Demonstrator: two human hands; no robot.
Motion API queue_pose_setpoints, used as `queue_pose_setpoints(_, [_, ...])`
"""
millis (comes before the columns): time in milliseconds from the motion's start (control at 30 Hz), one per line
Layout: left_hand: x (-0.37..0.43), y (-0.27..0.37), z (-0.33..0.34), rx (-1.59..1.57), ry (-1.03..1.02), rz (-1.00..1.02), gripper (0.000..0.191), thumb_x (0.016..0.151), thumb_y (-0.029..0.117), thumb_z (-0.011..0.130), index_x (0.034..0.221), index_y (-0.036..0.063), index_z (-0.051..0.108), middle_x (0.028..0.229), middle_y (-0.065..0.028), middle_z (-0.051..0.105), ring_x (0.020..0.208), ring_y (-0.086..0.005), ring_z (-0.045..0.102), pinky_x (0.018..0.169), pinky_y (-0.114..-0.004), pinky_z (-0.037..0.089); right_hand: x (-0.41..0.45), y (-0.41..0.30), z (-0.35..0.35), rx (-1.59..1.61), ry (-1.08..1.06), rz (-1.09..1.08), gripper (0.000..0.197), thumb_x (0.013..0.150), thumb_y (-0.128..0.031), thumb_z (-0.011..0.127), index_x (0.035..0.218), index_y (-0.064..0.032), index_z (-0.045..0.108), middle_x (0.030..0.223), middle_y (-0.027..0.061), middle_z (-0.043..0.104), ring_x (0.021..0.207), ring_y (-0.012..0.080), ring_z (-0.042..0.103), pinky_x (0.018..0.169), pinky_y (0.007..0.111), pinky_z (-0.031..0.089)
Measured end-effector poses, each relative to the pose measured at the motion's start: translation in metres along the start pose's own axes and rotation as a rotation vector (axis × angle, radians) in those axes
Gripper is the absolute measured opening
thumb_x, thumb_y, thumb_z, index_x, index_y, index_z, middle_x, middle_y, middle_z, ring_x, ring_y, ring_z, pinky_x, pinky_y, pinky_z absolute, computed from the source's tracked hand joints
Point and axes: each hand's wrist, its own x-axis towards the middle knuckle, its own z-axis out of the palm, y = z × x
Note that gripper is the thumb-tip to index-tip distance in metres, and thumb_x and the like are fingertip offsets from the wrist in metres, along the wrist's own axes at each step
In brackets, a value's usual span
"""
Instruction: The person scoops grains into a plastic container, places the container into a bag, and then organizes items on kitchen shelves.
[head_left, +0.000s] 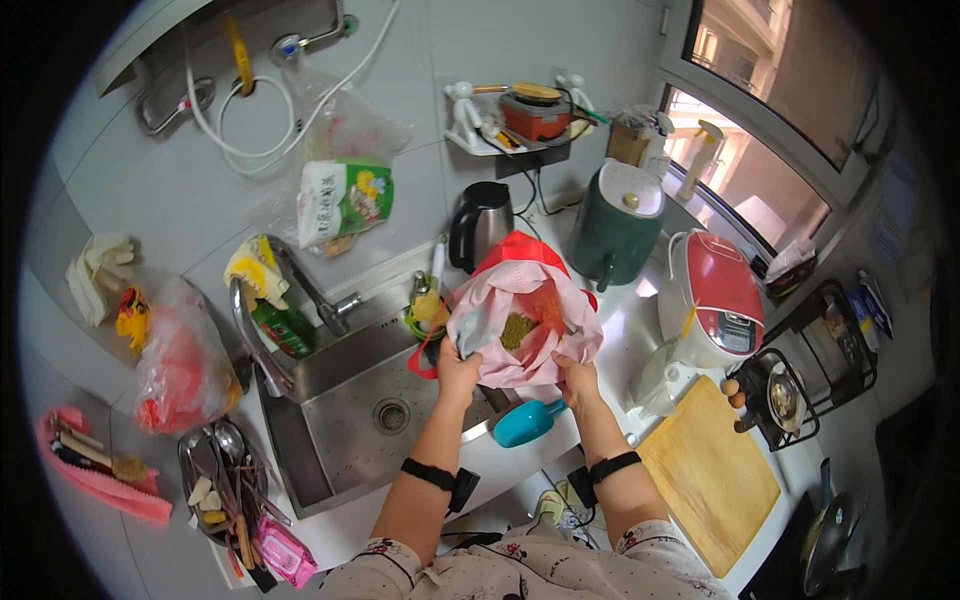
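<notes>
Both of my hands hold the rim of a pink and red fabric bag, whose mouth is open towards me. My left hand grips its lower left edge, next to a greyish piece of lining or plastic. My right hand grips the lower right edge. Inside lie small green grains, perhaps mung beans, and some reddish, see-through plastic. A blue plastic scoop lies on the counter edge below the bag, between my forearms. The bag hides part of the counter and of the sink's right side.
A steel sink with a faucet is at left. Behind the bag stand an electric kettle and a green air fryer. A red and white rice cooker, a wooden cutting board and two eggs are at right.
</notes>
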Motion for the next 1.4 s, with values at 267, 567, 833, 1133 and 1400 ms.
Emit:
queue_pose_setpoints(267, [-0.03,0.056,-0.075,0.378,0.301,0.303,0.038,0.068,-0.005,0.056,0.105,-0.0007,0.052,0.092,-0.0104,0.06,0.079,-0.0208,0.059,0.071,-0.03,0.046,-0.024,0.049,0.051,-0.542,-0.091,-0.354,0.035,0.077,-0.002,0.061,0.111,0.0009,0.055,0.098,0.0114,0.062,0.084,0.0227,0.062,0.073,0.034,0.051])
queue_pose_setpoints(567, [-0.046,0.076,-0.15,0.466,0.497,0.453,0.028,0.074,-0.001,0.057,0.102,-0.0011,0.055,0.088,-0.0128,0.062,0.081,-0.0251,0.061,0.074,-0.031,0.046,-0.063,0.134,0.113,0.087,-0.27,0.209,0.038,0.084,-0.009,0.06,0.12,-0.005,0.048,0.107,0.0061,0.06,0.087,0.0187,0.061,0.068,0.029,0.052])
queue_pose_setpoints(833, [-0.055,0.092,-0.177,-0.125,0.25,-0.213,0.044,0.072,-0.003,0.063,0.114,0.004,0.051,0.097,-0.004,0.057,0.077,-0.0162,0.058,0.065,-0.027,0.048,-0.073,0.147,0.124,-0.12,-0.265,0.135,0.036,0.087,-0.014,0.058,0.121,-0.0076,0.048,0.105,0.0031,0.059,0.089,0.0169,0.058,0.07,0.03,0.048])
queue_pose_setpoints(1133, [-0.059,0.064,-0.164,0.388,0.242,0.152,0.046,0.064,-0.008,0.058,0.109,-0.002,0.053,0.099,-0.0071,0.059,0.091,-0.0163,0.056,0.082,-0.028,0.043,-0.087,0.161,0.136,-0.206,-0.268,0.019,0.049,0.071,-0.007,0.068,0.117,-0.0021,0.052,0.102,0.0065,0.061,0.092,0.0183,0.059,0.074,0.031,0.047])
queue_pose_setpoints(1400, [-0.049,0.056,-0.18,0.366,0.652,0.402,0.034,0.067,-0.008,0.056,0.1,-0.005,0.056,0.097,-0.0165,0.063,0.091,-0.0275,0.061,0.082,-0.034,0.046,-0.082,0.178,0.172,-0.343,-0.106,-0.23,0.032,0.075,-0.001,0.064,0.107,0.0023,0.058,0.096,0.0081,0.063,0.085,0.0196,0.06,0.075,0.03,0.047])
